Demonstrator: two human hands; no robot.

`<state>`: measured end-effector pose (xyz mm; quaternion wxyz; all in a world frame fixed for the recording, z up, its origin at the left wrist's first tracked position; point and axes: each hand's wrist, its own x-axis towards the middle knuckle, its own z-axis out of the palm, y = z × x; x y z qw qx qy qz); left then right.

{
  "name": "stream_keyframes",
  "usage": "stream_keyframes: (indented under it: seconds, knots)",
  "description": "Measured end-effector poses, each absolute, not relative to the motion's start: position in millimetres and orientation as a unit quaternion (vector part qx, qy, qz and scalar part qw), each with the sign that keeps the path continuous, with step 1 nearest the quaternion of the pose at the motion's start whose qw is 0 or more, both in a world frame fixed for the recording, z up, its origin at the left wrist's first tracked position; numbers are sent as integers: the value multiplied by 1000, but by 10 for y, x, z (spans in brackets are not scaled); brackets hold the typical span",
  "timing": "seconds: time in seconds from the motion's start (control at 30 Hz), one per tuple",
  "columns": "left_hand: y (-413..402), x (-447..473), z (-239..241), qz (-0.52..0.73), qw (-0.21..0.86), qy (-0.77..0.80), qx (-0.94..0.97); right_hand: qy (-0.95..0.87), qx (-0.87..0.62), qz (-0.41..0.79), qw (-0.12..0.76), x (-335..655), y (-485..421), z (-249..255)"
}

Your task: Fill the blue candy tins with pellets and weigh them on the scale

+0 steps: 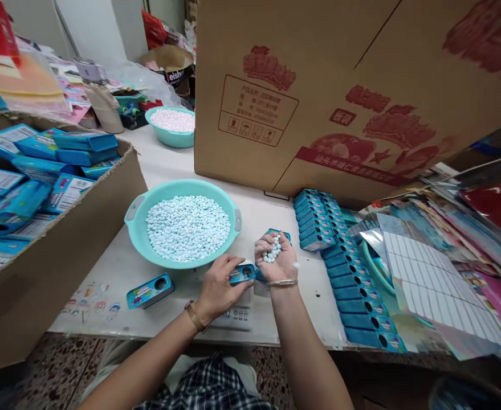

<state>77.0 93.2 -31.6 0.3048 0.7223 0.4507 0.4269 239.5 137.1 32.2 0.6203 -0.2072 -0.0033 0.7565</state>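
My left hand [219, 287] grips a small blue candy box [240, 274] between thumb and fingers, its dark round hole facing up. Close beside it, my right hand [281, 265] is cupped palm up around a small heap of pale blue candies [272, 250]. Below the left hand shows part of a white scale [233, 320] with buttons. Behind the right hand another blue box [285, 232] is mostly hidden. A turquoise basin [182, 263] of the same candies stands beyond my left hand. Left of that hand, one blue box [151, 290] lies on the table.
On the left, an open carton [122, 188] holds many blue boxes. Rows of blue boxes [353, 279] line the right, near sheets of labels [434, 279]. A large cardboard box [250, 148] stands behind. A second basin [168, 136] and a bottle [102, 102] are farther back.
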Motion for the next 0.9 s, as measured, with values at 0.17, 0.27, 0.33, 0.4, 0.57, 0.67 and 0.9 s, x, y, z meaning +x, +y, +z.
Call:
stream_keyframes:
  seconds: [0.17,0.27,0.33,0.4,0.57,0.67,0.9]
  knots:
    - [987,761,-252,390,271,444,760,56,-228,705,669,2380,1231,205]
    - [988,794,-241,380,276,437,767,35,-289,667,686,2282,1241,207]
    - [982,813,-244,377,283,437,766,10,-328,637,697,2192,1248,213]
    - [980,823,-248,379,289,437,763,-25,-356,598,717,2097,1245,214]
    - [988,829,-230,393,294,421,763,-110,-390,514,756,1946,1205,215]
    - [989,834,-222,399,292,416,764,-131,-408,492,758,1924,1183,225]
    - [996,836,-252,399,283,420,765,-148,-423,484,751,1929,1170,215]
